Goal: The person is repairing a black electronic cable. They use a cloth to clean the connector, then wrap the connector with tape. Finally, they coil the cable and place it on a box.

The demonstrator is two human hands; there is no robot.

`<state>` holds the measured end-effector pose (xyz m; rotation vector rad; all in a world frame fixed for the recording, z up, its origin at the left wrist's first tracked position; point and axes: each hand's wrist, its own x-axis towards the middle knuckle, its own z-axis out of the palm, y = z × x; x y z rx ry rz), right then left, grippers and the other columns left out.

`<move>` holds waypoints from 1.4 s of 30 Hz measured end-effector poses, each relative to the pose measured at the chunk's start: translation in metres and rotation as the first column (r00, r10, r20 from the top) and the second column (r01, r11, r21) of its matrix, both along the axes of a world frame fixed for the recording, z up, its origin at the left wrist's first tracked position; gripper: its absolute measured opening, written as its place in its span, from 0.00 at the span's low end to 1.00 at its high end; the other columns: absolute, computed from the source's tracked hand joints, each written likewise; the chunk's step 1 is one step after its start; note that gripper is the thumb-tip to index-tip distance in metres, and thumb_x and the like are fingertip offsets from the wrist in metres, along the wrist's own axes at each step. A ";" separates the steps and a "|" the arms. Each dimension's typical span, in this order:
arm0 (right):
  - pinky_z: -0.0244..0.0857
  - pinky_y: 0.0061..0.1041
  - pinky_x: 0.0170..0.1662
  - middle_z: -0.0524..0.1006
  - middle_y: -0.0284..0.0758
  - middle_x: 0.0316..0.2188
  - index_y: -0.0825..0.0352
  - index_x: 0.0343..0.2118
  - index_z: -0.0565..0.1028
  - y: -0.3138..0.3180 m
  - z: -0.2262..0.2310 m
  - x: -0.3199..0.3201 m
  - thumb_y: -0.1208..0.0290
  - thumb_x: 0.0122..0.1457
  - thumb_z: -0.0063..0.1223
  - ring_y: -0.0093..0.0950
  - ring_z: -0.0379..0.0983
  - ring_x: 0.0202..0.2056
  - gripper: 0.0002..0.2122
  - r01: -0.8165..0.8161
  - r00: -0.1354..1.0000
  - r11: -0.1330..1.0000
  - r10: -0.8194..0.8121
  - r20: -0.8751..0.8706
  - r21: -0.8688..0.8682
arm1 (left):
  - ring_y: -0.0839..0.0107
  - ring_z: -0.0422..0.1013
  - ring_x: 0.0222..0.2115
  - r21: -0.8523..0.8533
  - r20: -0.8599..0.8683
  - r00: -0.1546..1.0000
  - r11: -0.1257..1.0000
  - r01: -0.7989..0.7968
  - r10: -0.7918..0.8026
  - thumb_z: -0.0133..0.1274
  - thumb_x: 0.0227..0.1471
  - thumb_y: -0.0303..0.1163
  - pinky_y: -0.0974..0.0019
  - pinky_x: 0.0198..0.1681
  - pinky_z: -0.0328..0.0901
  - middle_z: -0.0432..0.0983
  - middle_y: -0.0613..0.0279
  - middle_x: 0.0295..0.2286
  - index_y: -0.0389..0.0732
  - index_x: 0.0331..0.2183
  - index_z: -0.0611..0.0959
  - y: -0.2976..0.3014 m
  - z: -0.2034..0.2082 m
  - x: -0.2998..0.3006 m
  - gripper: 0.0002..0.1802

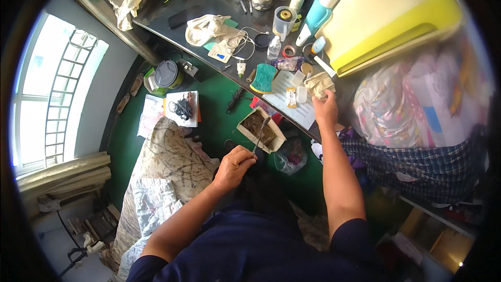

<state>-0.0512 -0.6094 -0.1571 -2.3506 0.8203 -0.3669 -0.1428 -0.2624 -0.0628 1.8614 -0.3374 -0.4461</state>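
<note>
My left hand is closed round a thin metal rod with a dark, thicker tip; the exact kind is too small to make out. It is held over the floor in front of my body, the tip pointing away from me. At the near edge of the dark desk, my right hand has its fingers closed on a crumpled beige cloth. Left of that cloth are a small clear plastic box and a small orange-and-white packet, both on a printed sheet.
A green-and-yellow sponge, clear bottle, white cable and plastic jug stand or lie on the desk. An open carton sits below on the green floor. Stuffed bags crowd the right; camouflage fabric lies left.
</note>
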 end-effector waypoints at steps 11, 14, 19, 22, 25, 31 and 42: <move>0.72 0.36 0.45 0.84 0.40 0.36 0.62 0.41 0.81 -0.030 -0.030 0.003 0.64 0.56 0.60 0.40 0.81 0.39 0.12 0.039 0.999 0.995 -0.040 0.011 0.088 | 0.62 0.75 0.36 -0.017 0.000 0.999 0.999 -0.044 0.044 0.58 0.54 0.22 0.64 0.42 0.69 0.77 0.57 0.33 0.34 0.33 0.81 0.003 0.002 0.007 0.03; 0.71 0.37 0.47 0.83 0.40 0.38 0.63 0.46 0.78 -0.022 -0.024 -0.002 0.63 0.55 0.61 0.41 0.80 0.42 0.17 0.015 0.999 0.996 -0.012 -0.030 0.086 | 0.63 0.74 0.36 -0.016 0.001 0.998 0.998 -0.067 0.067 0.58 0.55 0.22 0.65 0.42 0.69 0.77 0.57 0.32 0.34 0.33 0.81 0.000 0.000 0.007 0.02; 0.69 0.38 0.50 0.83 0.41 0.41 0.65 0.53 0.71 0.010 0.022 0.015 0.62 0.54 0.62 0.41 0.78 0.46 0.25 0.113 0.979 0.980 -0.083 -0.186 0.161 | 0.64 0.74 0.36 -0.015 -0.021 0.996 0.996 -0.084 0.084 0.58 0.55 0.21 0.66 0.42 0.68 0.77 0.57 0.33 0.33 0.32 0.81 -0.007 0.004 0.008 0.02; 0.69 0.36 0.49 0.83 0.42 0.40 0.68 0.52 0.71 -0.019 -0.031 0.021 0.66 0.54 0.63 0.39 0.79 0.45 0.23 0.231 0.972 0.898 -0.232 -0.042 0.375 | 0.67 0.74 0.36 -0.056 -0.036 0.996 0.995 -0.078 0.076 0.58 0.55 0.21 0.67 0.42 0.67 0.77 0.58 0.33 0.34 0.32 0.80 -0.015 0.005 0.010 0.02; 0.71 0.31 0.44 0.82 0.39 0.40 0.69 0.50 0.72 -0.026 -0.045 0.025 0.70 0.53 0.65 0.35 0.79 0.40 0.22 0.236 0.953 0.846 -0.298 0.057 0.478 | 0.71 0.73 0.37 -0.112 -0.089 0.991 0.987 -0.113 0.103 0.57 0.57 0.21 0.69 0.43 0.67 0.76 0.60 0.34 0.34 0.33 0.80 -0.018 -0.004 0.009 0.01; 0.63 0.18 0.31 0.76 0.29 0.36 0.68 0.49 0.73 0.001 0.028 -0.002 0.74 0.55 0.63 0.19 0.69 0.30 0.18 0.103 0.916 0.591 -0.370 0.155 0.800 | 0.77 0.69 0.33 -0.147 -0.237 0.954 0.964 -0.221 0.183 0.55 0.60 0.22 0.73 0.39 0.65 0.73 0.66 0.32 0.35 0.34 0.80 -0.024 -0.007 0.004 0.01; 0.70 0.23 0.39 0.76 0.33 0.36 0.68 0.50 0.71 0.065 0.117 -0.106 0.83 0.60 0.54 0.22 0.72 0.35 0.15 -0.444 0.883 0.315 -0.009 0.470 0.839 | 0.82 0.68 0.27 -0.329 -0.502 0.856 0.890 -0.317 0.119 0.49 0.66 0.29 0.75 0.31 0.66 0.78 0.66 0.32 0.37 0.37 0.80 -0.045 0.016 0.009 0.07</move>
